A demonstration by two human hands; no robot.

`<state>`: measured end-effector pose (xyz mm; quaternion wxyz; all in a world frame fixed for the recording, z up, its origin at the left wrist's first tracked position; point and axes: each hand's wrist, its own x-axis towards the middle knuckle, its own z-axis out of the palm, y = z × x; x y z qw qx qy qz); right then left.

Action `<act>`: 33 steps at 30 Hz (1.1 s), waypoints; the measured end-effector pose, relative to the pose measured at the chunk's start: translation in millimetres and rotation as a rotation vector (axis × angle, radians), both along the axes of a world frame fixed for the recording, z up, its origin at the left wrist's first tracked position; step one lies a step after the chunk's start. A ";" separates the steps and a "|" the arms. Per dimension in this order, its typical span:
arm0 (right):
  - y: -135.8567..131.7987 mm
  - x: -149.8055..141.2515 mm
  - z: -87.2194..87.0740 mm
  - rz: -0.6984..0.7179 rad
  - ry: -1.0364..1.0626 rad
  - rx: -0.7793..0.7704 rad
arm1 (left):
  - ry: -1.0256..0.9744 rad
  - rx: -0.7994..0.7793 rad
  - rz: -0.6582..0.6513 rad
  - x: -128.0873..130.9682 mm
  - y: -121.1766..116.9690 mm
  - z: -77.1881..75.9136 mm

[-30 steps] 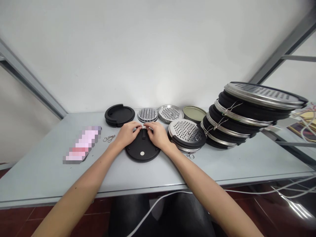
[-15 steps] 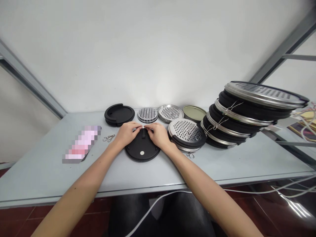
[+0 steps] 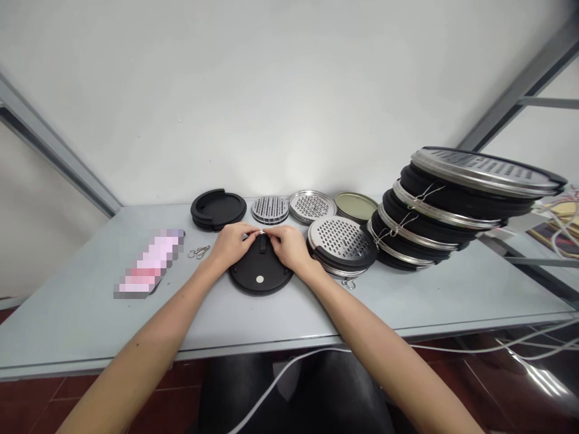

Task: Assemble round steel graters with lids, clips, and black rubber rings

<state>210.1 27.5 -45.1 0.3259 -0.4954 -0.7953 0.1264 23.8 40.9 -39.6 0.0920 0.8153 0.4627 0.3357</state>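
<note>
On pale table (image 3: 452, 304), black disc (image 3: 261, 263), round, matte

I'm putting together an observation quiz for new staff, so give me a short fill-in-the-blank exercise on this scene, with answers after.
1. The left hand and right hand meet at the ____ edge of the black disc, as the wearer sees it.
2. The tall stack stands on the picture's ____ side.
3. The hand nearer the flat pixelated item is the ____ one.

Missing words: far; right; left.
</note>
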 end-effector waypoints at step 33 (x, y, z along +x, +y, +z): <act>-0.2 -0.5 -2.8 -0.034 -0.060 0.079 | 0.085 0.025 0.012 0.2 0.0 -0.9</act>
